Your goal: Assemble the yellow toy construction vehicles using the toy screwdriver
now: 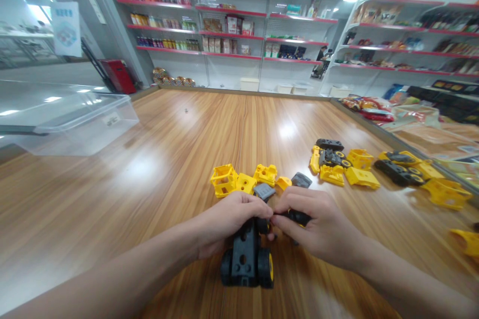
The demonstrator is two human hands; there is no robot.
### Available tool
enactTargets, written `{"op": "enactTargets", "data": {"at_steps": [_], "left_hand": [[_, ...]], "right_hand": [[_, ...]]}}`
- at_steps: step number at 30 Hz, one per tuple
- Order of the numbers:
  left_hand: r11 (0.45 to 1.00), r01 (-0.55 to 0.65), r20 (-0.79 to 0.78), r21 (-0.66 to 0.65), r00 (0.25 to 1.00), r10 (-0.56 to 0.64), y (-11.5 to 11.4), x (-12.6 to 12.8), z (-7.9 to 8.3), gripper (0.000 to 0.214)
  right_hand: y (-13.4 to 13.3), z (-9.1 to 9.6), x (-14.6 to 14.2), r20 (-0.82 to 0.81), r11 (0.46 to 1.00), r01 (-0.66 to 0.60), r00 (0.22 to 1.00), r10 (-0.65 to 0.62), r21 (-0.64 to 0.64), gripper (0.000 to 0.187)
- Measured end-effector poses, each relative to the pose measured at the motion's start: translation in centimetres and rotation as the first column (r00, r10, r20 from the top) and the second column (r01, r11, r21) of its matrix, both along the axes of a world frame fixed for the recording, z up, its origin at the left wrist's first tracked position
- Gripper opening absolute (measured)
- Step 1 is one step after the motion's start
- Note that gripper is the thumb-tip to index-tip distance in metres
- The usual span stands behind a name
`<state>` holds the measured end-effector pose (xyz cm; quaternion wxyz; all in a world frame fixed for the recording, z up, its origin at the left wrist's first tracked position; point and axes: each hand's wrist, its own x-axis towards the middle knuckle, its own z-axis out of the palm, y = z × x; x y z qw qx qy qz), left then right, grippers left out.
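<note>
A black toy vehicle chassis [245,259] with black-and-yellow wheels rests on the wooden table [149,184] close to me. My left hand [228,219] is closed on its far end. My right hand [318,224] is closed on a small black wheel part [299,218] and meets the left hand's fingertips over the chassis. Just beyond the hands lie loose yellow toy parts [239,179] and grey pieces [264,191].
More yellow and black toy parts [340,162] lie spread to the right, up to the table's right edge. A clear plastic box [67,119] stands at the far left. Store shelves [232,25] with goods line the back and right walls.
</note>
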<state>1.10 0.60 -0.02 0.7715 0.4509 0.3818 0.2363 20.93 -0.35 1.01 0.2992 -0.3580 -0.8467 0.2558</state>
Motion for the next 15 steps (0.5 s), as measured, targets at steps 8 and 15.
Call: {"op": "enactTargets", "data": {"at_steps": [8,15], "left_hand": [[0.995,-0.024,0.039,-0.092,0.999,0.028,0.07,-0.12,-0.07,0.023],[0.983,-0.043,0.104,-0.176,0.993,0.062,0.06,-0.09,0.04,0.021]], "right_hand": [[-0.04,0.13,-0.24,-0.039,0.99,0.114,0.993,-0.111,0.078,0.007],[-0.16,0.08,-0.18,-0.05,0.986,0.105,0.994,-0.1,0.129,0.006]]}}
